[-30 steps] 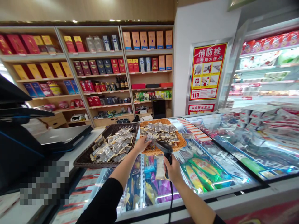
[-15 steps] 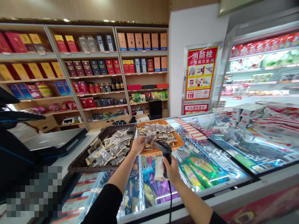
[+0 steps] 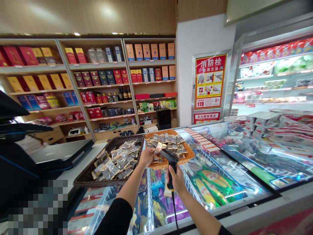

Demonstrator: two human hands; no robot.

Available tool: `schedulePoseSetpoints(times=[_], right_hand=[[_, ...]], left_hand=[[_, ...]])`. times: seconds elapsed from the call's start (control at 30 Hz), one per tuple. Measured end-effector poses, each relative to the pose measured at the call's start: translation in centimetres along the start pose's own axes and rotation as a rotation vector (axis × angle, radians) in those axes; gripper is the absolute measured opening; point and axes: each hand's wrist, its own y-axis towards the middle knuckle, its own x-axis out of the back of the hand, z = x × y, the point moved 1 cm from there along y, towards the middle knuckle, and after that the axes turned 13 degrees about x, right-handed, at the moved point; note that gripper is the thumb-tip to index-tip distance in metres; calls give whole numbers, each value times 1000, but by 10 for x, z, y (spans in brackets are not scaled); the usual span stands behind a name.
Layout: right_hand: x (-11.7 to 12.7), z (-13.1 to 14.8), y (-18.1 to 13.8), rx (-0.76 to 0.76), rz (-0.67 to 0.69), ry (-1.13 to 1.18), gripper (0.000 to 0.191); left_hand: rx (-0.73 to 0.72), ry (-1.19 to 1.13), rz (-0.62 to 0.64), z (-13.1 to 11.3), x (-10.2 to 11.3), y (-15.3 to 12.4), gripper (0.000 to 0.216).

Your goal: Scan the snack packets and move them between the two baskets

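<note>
My left hand (image 3: 146, 157) pinches a small snack packet (image 3: 157, 148) just above the near rim of the round orange wicker basket (image 3: 188, 154), which holds several similar packets. My right hand (image 3: 175, 180) is closed round the handle of a black barcode scanner (image 3: 169, 159); its head points at the held packet from close by, and its cable hangs down along my forearm. To the left stands a dark brown wicker basket (image 3: 91, 170) full of clear-wrapped packets. Both baskets rest on the glass lid of a chest freezer (image 3: 220, 163).
A black till screen and flat scale (image 3: 58, 153) occupy the counter at left. Wooden shelves (image 3: 97, 85) with boxed goods line the back wall. A red fire-hydrant poster (image 3: 209, 81) hangs right of them. An open chiller (image 3: 274, 81) and stacked cartons (image 3: 259, 122) stand at right.
The scanner has tipped up and moved closer to the packet in my left hand, which has lifted slightly. The view has dropped a little.
</note>
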Motion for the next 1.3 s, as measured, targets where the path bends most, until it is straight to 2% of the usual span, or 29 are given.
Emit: schedulePoseSetpoints(times=[0.23,0.33,0.43,0.53,0.57,0.63,0.7,0.77,0.87,0.97,1.03,1.1,1.17,1.3], right_hand=[[3,-1,-3,12,-13,14,34],[8,1,-6,7,-53,25,35],[15,4,-10,-13,-85,45,34],[18,6,-13,-31,-89,40,34],[17,5,-13,-36,-87,22,35],[16,3,-13,-47,-81,-20,36],[14,-1,-13,-58,-75,-46,37],[12,-3,-13,-66,-71,-56,38],[14,-1,-13,-57,-72,-49,38],[20,3,-12,-40,-118,-41,38],[25,4,-10,-27,-165,-53,38],[28,4,-8,-13,-203,-69,38],[29,4,-7,-7,-214,-86,38],[25,7,-6,-8,-198,-116,38]], left_hand=[[11,-35,-16,-3,-4,0,25],[-13,-34,-140,-17,-2,-9,21],[-36,85,-458,-35,26,-28,22],[-23,421,-761,-45,75,-54,36],[9,561,-805,-45,91,-62,40],[106,809,-750,-42,114,-75,42],[160,947,-671,-40,118,-82,42],[109,971,-601,-44,102,-79,43],[20,898,-425,-56,49,-59,38],[88,907,-266,-63,-6,-33,27],[204,911,-215,-59,-32,-20,38],[299,909,-205,-51,-45,-12,52],[329,903,-214,-44,-46,-7,54],[242,815,-216,-38,-30,-5,30]])
